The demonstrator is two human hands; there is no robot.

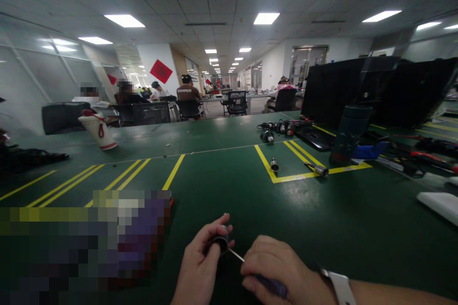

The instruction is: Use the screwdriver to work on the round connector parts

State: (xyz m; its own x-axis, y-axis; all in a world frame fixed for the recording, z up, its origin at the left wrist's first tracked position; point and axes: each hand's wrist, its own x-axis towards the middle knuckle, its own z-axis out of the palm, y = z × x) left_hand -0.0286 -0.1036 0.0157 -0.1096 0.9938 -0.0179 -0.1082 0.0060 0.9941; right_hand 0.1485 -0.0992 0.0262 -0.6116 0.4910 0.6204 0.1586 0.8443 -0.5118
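Observation:
My left hand [200,262] is closed around a small dark cylindrical part [219,243] with a metal rim, held just above the green table [222,171] at its near edge. My right hand [279,271] is closed on a thin tool with a dark handle [274,287]. The tool's slim metal shaft [236,255] points into the open end of the part. A white watch band [339,288] sits on my right wrist.
Yellow tape lines mark zones on the table. Small metal cylinders [274,165] lie in a marked box, with more dark parts [279,127] behind. A dark green bottle [348,136], black monitors [336,88] and cables stand at right. A white bottle [98,129] stands at left. People sit at far desks.

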